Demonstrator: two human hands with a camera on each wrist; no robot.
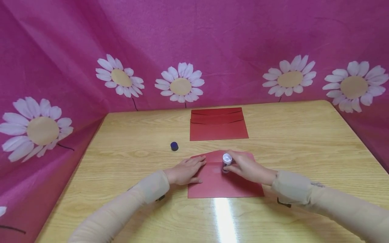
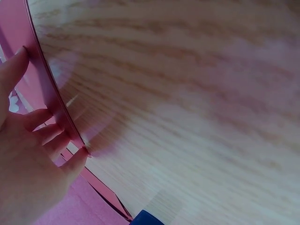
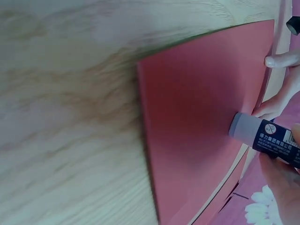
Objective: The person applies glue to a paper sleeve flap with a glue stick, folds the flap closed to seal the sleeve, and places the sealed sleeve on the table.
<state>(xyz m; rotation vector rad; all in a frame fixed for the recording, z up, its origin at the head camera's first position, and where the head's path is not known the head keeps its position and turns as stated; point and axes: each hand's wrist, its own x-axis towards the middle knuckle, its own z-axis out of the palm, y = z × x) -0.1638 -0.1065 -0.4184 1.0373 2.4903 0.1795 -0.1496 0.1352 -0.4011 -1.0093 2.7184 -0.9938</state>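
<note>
A red envelope (image 1: 209,189) lies on the table with its flap folded out toward the far side. My right hand (image 1: 250,168) grips a glue stick (image 1: 227,162), its white base up and its lower end against the envelope. In the right wrist view the glue stick (image 3: 267,136) shows a dark label with pale print. A faint pale patch marks the paper beside it. My left hand (image 1: 186,171) rests with spread fingers on the envelope's left edge. The left wrist view shows those fingertips (image 2: 84,151) right at the edge.
Two more red envelopes (image 1: 218,131) overlap farther back on the wooden table (image 1: 130,135). A dark blue cap (image 1: 174,146) stands left of them. Pink cloth (image 1: 228,40) with large daisies hangs behind and at the sides.
</note>
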